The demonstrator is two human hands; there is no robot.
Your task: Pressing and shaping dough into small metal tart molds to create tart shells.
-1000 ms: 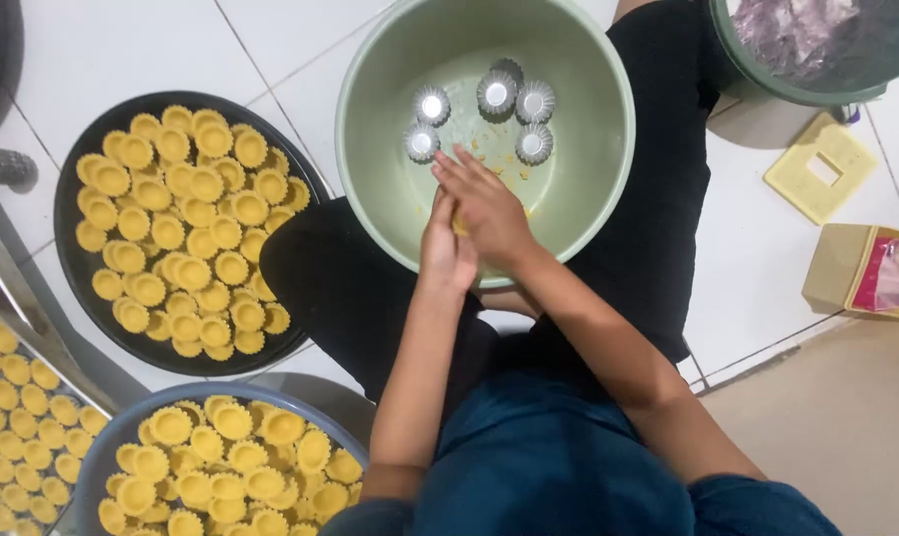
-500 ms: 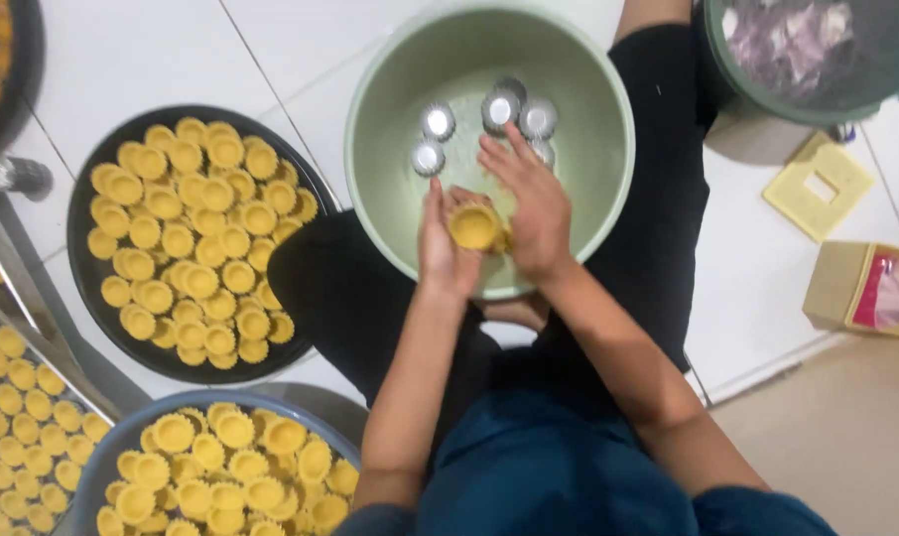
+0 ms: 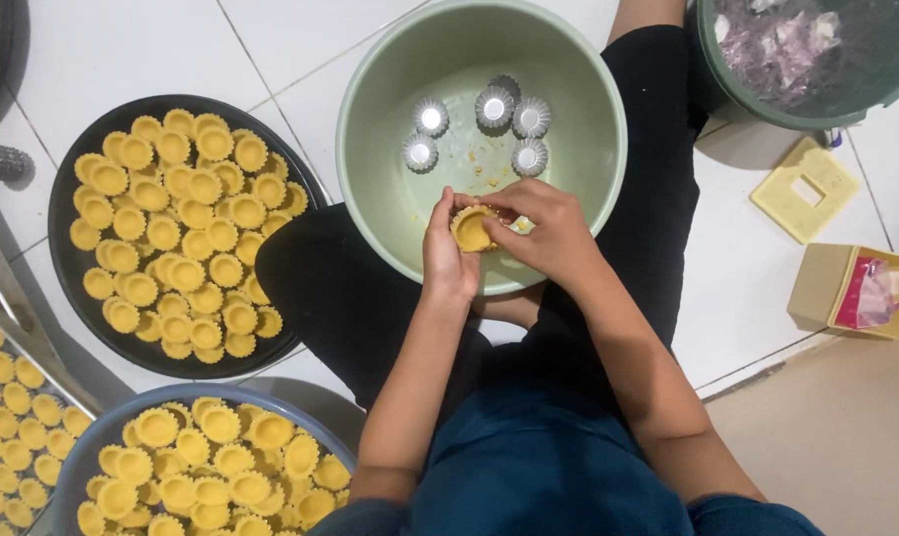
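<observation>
Both my hands meet over the near side of a pale green bowl (image 3: 370, 169) that rests between my legs. My left hand (image 3: 448, 260) and my right hand (image 3: 544, 230) together hold one small yellow tart shell (image 3: 470, 229), fingers pinching its fluted rim. Inside the bowl lie several small silver fluted moulds (image 3: 493, 107) and some yellow crumbs.
A black round tray (image 3: 64, 266) full of several yellow tart shells sits at left. A blue-rimmed basin (image 3: 84, 459) of more shells is at lower left, a metal tray (image 3: 3, 437) of shells at far left. A dark green bucket (image 3: 737, 94), yellow square lid (image 3: 805, 189) and small box (image 3: 850, 290) stand at right.
My hands have shifted a little toward the bowl's near rim, and the yellow tart shell has come into view between them. The right hand now covers more of the shell.
</observation>
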